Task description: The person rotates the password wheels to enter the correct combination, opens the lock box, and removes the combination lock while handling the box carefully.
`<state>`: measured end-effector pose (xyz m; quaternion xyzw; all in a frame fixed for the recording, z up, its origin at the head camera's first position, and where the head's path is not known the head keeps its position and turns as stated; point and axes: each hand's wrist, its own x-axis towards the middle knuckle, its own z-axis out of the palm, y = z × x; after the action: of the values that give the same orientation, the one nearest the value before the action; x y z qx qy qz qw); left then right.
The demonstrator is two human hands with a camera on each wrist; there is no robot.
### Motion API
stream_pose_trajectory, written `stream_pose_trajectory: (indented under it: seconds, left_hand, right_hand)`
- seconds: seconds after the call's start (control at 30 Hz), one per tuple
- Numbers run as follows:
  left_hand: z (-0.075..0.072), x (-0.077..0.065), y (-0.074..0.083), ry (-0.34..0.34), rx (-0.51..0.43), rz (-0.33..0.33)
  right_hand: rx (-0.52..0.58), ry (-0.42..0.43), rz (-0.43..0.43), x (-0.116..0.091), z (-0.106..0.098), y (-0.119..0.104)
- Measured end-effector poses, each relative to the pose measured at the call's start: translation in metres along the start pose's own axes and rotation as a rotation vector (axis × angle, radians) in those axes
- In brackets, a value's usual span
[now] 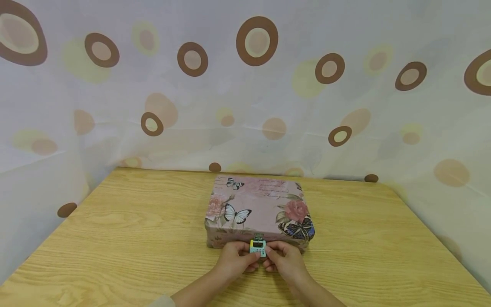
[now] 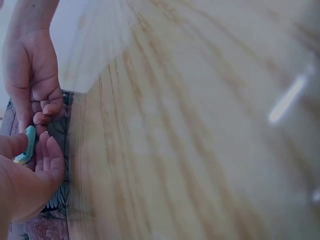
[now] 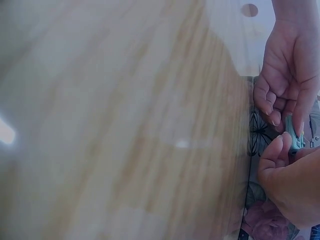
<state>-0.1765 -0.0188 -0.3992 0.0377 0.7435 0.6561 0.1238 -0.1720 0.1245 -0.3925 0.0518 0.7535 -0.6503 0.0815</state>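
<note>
A pink box (image 1: 257, 200) printed with butterflies and roses stands with its lid down. At its front clasp (image 1: 258, 236) is a small light-blue combination padlock (image 1: 262, 251) with a yellow corner. My left hand (image 1: 235, 259) pinches the padlock's left side between thumb and fingers. On the other side, my right hand (image 1: 287, 260) holds it the same way. The left wrist view shows the padlock (image 2: 30, 140) edge-on between both hands. In the right wrist view, fingertips cover part of the padlock (image 3: 295, 142). Whether the shackle is locked I cannot tell.
Under the box is a wood-grain table (image 1: 126, 238), its surface reaching out on both sides. A pale curtain (image 1: 215, 94) with brown and yellow circles hangs behind the table and along its sides.
</note>
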Motion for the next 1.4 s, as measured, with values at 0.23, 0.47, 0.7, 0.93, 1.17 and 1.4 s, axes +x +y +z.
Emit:
stream_pose_trajectory:
  seconds: [0.23, 0.47, 0.7, 0.93, 1.17, 1.4]
  left_hand:
    - [0.0011, 0.0004, 0.0000, 0.013, -0.002, -0.030]
    - [0.0003, -0.0013, 0.0009, 0.007, -0.012, -0.023]
    - [-0.0010, -0.0014, 0.0001, -0.003, -0.008, 0.002]
    - [-0.0005, -0.0008, -0.0010, -0.009, -0.022, 0.020]
    - [-0.0005, -0.0001, -0.0017, -0.009, -0.019, 0.013]
    - [0.0001, 0.0003, -0.0016, 0.001, -0.020, -0.005]
  right_hand:
    - [-0.004, 0.003, -0.010, -0.0007, 0.0000, 0.0002]
    - [0.000, 0.005, -0.001, -0.0004, 0.0000, 0.0001]
    - [0.013, 0.008, 0.004, 0.0010, 0.0003, 0.0013]
    - [0.011, 0.000, 0.015, 0.0003, -0.0001, -0.0003]
    - [0.008, -0.008, 0.015, -0.0003, -0.0005, -0.0007]
    - [0.007, -0.010, 0.005, 0.0000, -0.0003, -0.0006]
